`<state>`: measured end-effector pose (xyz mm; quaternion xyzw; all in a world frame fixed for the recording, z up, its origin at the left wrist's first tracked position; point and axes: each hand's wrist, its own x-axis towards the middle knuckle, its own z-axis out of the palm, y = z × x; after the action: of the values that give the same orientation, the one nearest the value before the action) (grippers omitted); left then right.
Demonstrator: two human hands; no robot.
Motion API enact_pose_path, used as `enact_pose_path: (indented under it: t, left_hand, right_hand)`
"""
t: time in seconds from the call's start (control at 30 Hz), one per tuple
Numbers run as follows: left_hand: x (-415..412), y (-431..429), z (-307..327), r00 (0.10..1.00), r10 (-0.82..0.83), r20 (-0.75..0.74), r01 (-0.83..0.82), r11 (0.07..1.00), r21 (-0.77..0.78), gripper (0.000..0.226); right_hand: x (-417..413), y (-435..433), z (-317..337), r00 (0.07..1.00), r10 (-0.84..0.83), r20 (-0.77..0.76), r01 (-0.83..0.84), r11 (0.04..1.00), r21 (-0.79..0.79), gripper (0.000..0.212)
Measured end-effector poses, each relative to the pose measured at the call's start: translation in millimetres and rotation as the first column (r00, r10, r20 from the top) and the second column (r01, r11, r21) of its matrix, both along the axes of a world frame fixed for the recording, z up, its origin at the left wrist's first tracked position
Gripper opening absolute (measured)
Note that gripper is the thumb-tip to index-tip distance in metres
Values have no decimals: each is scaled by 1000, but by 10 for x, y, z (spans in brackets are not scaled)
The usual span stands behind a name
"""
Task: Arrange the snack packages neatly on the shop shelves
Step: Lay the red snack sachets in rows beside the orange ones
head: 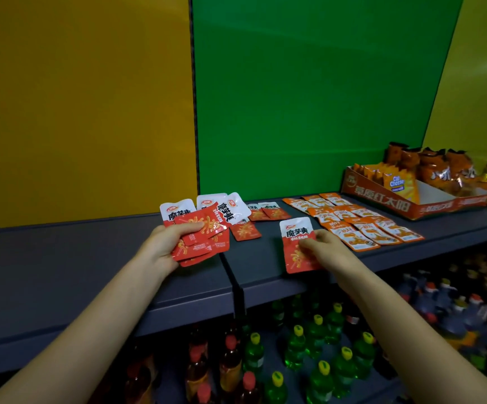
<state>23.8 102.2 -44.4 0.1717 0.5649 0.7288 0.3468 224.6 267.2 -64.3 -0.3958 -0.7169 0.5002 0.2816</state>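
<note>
The right hand point(321, 246) pinches one red-and-white packet point(296, 244) near the shelf's point(90, 258) front edge, by the seam between its two boards. The left hand point(166, 243) clutches a fanned bunch point(204, 225) just above the shelf. Best to lay the single packet flat and square beside the three red packets point(254, 220) behind it, label facing up. These are thin, glossy, slippery foil pouches; orange sachets point(356, 221) lie in rows toward the right, near a cardboard tray point(382, 196).
</note>
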Motion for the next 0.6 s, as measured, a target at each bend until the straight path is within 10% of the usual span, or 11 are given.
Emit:
enact_pose_path:
  t: [0.6]
  left_hand:
    - [-160, 942, -3, 994, 90, -58, -90, 996, 0, 18]
  right_hand:
    - [-897, 929, -123, 933, 87, 349, -207, 923, 325, 34]
